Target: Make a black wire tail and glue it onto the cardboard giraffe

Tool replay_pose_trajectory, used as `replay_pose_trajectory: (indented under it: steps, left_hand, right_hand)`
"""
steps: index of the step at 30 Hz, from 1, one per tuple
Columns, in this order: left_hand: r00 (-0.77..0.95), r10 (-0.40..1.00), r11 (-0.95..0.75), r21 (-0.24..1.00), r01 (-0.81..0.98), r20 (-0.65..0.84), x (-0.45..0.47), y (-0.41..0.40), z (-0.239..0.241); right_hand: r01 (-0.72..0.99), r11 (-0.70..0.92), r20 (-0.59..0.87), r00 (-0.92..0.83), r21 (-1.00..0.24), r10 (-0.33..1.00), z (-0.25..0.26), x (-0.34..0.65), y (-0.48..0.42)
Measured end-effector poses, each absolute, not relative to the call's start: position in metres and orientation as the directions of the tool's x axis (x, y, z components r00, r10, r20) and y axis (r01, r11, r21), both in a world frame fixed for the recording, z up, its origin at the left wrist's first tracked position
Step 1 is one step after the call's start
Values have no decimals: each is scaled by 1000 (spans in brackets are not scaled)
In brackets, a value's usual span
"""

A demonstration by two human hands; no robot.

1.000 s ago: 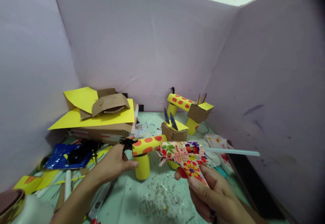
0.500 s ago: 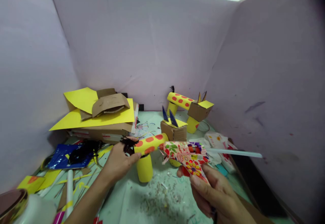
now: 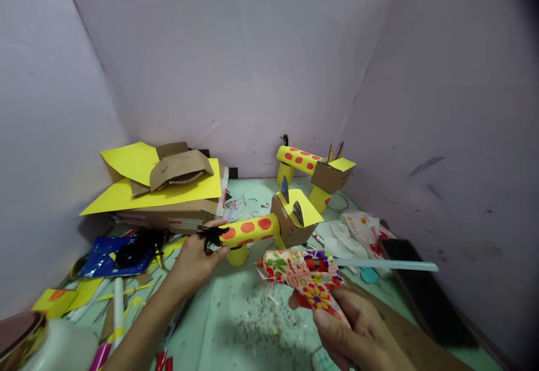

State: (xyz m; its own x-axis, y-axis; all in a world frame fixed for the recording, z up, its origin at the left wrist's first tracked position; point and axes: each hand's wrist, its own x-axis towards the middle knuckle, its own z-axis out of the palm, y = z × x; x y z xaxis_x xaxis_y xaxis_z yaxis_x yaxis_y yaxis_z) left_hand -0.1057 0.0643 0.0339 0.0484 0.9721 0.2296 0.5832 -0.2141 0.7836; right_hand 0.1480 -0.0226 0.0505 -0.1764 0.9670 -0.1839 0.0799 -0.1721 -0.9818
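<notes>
A cardboard toy animal (image 3: 252, 229) has a yellow tube body with orange-red spots, a box head with a yellow top and two dark pointed ears, and a black yarn tail. My left hand (image 3: 200, 261) grips the tail end of its body between thumb and fingers. In my right hand (image 3: 353, 320) is a glue gun (image 3: 309, 278) wrapped in floral pattern, a long translucent glue stick (image 3: 387, 264) jutting from its back. The gun's nozzle points left, below the animal's head. Behind stands a second similar toy animal (image 3: 298, 159).
Yellow sheets and cardboard pieces lie on a cardboard box (image 3: 168, 216) at the back left. A blue packet (image 3: 115, 256) with black yarn and paper scraps are at left. A white container (image 3: 63, 340) is nearest left. A dark flat object (image 3: 425, 289) lies at right.
The held toy animal has been turned and tilted, so its head top and both ears now face me more. The glue gun has dropped slightly away from its body.
</notes>
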Motion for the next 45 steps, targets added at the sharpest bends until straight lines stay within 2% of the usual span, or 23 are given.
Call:
replay_pose_trajectory:
  steps: [5, 18, 27, 39, 42, 45]
  left_hand:
    - [52, 983, -169, 759, 629, 176, -106, 65, 38]
    - [-27, 982, -130, 777, 616, 185, -107, 75, 24]
    - [-23, 984, -117, 747, 655, 175, -102, 73, 31]
    - [-14, 986, -116, 735, 668, 169, -112, 72, 30]
    - [-82, 946, -194, 753, 629, 312, -114, 62, 35]
    - [-252, 765, -340, 705, 622, 592, -112, 43, 49]
  right_hand:
    - [78, -196, -209, -225, -977, 952, 46, 147, -16]
    - [-48, -266, -239, -306, -963, 922, 19, 145, -8]
    - [-124, -290, -239, -315, -949, 918, 12, 145, -4]
    - [-136, -285, -227, -332, -949, 916, 12, 145, -2]
    - [-140, -277, -222, -318, -951, 922, 13, 145, -2]
    - [-150, -276, -222, -298, -949, 928, 14, 145, -3]
